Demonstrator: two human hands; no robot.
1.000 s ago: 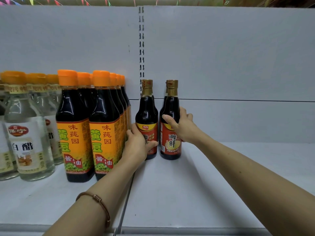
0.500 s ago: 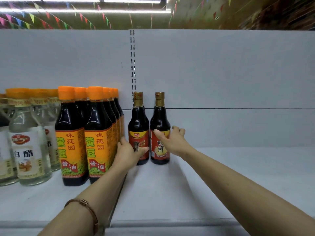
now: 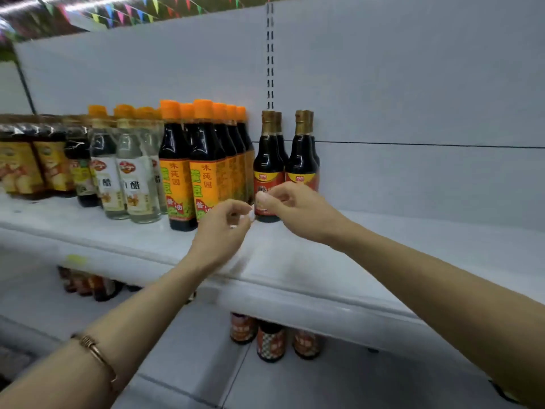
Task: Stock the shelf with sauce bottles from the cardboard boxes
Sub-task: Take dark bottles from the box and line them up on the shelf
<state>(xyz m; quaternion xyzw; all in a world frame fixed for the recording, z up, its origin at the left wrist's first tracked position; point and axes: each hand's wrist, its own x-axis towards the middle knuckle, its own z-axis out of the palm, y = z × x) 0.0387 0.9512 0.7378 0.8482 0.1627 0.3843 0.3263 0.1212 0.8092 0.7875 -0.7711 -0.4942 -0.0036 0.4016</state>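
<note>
Shelf surface: white metal shelf (image 3: 398,261), front edge running diagonally across the view; right portion bare.
Back panel: white panel (image 3: 413,84) with a vertical slotted upright (image 3: 270,54) above the gold-capped bottles.
Room: coloured pennant bunting (image 3: 124,11) strung under the ceiling at top left.
Lower shelf: white lower shelf (image 3: 339,385) carrying small dark bottles with orange-red labels (image 3: 270,340); blurred, labels unreadable.
Task item: gold-capped sauce bottles (image 3: 300,154), dark liquid, red and yellow labels; two upright rows of at least two, side by side, set back on the shelf directly right of the orange-capped group.
Orange-capped bottles: dark sauce bottles with orange labels (image 3: 206,160), upright, two rows running front to back.
Vinegar bottles: clear bottles with white labels and orange caps (image 3: 132,178), left of the orange-capped group.
Far left stock: dark bottles with yellow labels (image 3: 35,169), blurred.
Left hand: left hand (image 3: 219,231) raised over the shelf in front of the orange-capped bottles; fingers loosely curled, grasping nothing, touching no bottle. A bracelet (image 3: 97,355) sits on that forearm.
Right hand: right hand (image 3: 298,211) in front of the lower labels of the gold-capped bottles; fingers loosely curled, grasping nothing. Contact with the bottles cannot be determined.
Hand spacing: fingertips of the two hands lie close together.
</note>
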